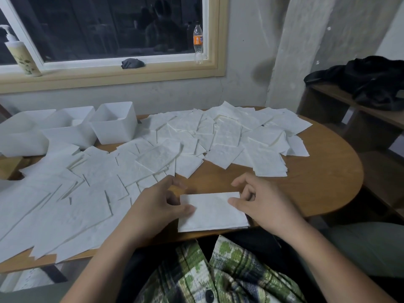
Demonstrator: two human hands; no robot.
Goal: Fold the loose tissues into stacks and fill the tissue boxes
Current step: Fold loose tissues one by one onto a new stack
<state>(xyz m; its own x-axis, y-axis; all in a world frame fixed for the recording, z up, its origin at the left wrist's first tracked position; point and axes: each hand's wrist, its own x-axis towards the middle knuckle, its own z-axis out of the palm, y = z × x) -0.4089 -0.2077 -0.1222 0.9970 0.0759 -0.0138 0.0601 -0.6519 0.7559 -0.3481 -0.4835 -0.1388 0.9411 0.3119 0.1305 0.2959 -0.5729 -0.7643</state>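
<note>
1. Location: the folded white rectangular paper tissue point(213, 213) lies flat at the 6 o'clock edge of the brown oval wooden table point(317, 182), directly before the seated person and between both hands.
2. Left hand point(156, 206): the thumb rests on the tissue's 9 o'clock edge and the fingers are curled above the far corner. Whether they close a pinch on the paper cannot be told.
3. Right hand point(261, 204): the thumb rests on the 3 o'clock edge and the fingers are likewise curled above the far corner. Grip undetermined.
4. Step in hand, as judged: setting the fold.
5. Recommended practice:
   - Square the near corners, as layered edges peek out at about 5 o'clock.
   - Hold one side down and run the other thumb along the crease.
   - Press lightly, since thin paper drags and tears.
6. Condition of the tissue: matte, faintly embossed, wider than deep, several plies thick along the near edge. The far edge is straight.
7. Supply: loose white paper tissues point(227, 132) overlap across the table from 8 o'clock round to 1 o'clock, many of them askew.
8. Destination: three white square plastic tissue boxes point(115, 132) stand together at 10 o'clock, well apart from the hands. Their contents cannot be made out.
9. Progress, as judged: early, with most sheets unfolded.
</note>
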